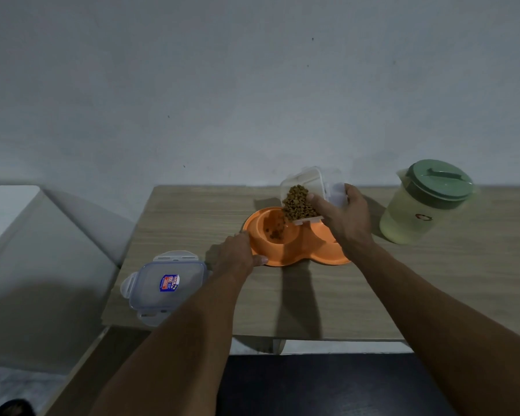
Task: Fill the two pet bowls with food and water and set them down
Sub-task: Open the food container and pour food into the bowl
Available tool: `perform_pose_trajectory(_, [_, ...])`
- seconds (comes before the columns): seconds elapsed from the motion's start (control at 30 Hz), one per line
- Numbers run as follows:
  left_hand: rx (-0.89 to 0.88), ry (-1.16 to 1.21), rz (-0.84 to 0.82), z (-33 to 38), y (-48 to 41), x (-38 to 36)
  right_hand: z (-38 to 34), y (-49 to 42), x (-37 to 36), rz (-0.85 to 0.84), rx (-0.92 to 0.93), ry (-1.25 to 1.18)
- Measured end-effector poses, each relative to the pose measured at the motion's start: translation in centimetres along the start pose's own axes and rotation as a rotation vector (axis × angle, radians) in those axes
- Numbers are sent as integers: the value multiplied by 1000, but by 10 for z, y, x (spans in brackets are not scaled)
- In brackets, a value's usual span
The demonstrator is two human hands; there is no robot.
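Nearest us, a clear snap-lock lid [165, 285] lies flat on the wood-grain table [373, 295]. Our left hand [236, 255] grips the left rim of the smooth orange double bowl [285, 252]. Just beyond, our right hand [347, 220] holds the clear plastic container [311, 181] tilted over the left well (brown kibble [299, 202] spilling in). Far right stands a green-lidded pitcher [424, 205].

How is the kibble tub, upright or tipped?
Tipped: the right hand holds the tub mouth down over the bowl; kibble at its lip, some inside.
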State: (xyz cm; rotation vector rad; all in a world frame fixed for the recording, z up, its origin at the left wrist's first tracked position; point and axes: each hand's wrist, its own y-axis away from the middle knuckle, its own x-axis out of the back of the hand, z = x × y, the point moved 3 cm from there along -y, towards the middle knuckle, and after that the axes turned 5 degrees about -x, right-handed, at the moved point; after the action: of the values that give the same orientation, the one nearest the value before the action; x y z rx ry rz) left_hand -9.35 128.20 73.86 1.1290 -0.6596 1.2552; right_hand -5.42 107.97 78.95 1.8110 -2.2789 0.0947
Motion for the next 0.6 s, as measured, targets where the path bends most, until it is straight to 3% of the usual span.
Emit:
perform_pose_trajectory(0.37, [9, 14, -8, 1, 0, 0, -7, 5, 6, 11, -49, -89])
perform_pose_trajectory(0.5, [18, 8, -14, 2, 1, 1, -6, 11, 3, 28, 3, 25])
perform_pose_trajectory(0.6, [21, 12, -12, 2, 1, 1, -1, 11, 4, 36, -43, -20])
